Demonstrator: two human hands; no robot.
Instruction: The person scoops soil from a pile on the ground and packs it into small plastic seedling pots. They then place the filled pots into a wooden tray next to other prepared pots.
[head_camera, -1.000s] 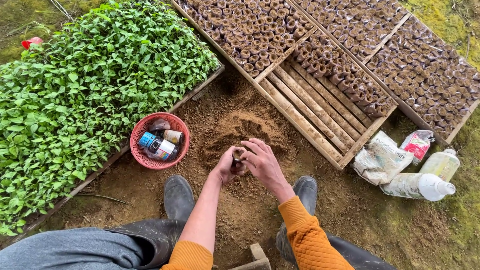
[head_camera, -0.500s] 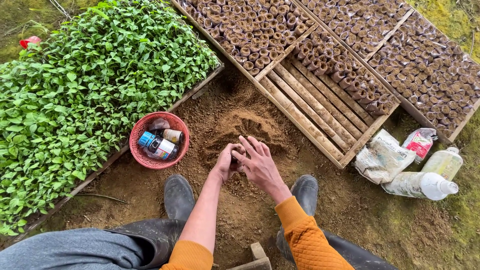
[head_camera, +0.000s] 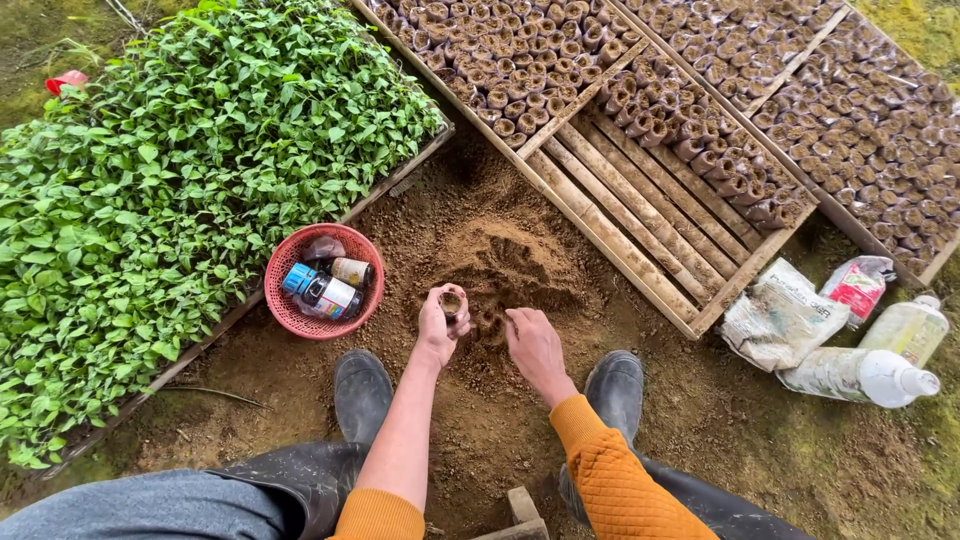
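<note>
My left hand (head_camera: 440, 325) is closed around a small clear nursery bag (head_camera: 452, 303) partly filled with soil, held upright just above the ground. My right hand (head_camera: 534, 345) rests palm down on the loose earth a little to the right, fingers curled at the foot of a mound of fine brown soil (head_camera: 510, 262). Both hands sit between my two dark rubber boots (head_camera: 360, 392). Orange quilted sleeves cover my forearms.
A red basket (head_camera: 290, 310) of small bottles sits left of the hands. Green seedlings (head_camera: 170, 170) fill a bed on the left. A wooden slatted tray (head_camera: 640, 215) with several filled soil bags lies ahead and to the right. Bags and plastic bottles (head_camera: 860, 372) lie at right.
My right hand has left the bag and dropped to the soil at the right. The left hand has kept the bag and shifted slightly left.
</note>
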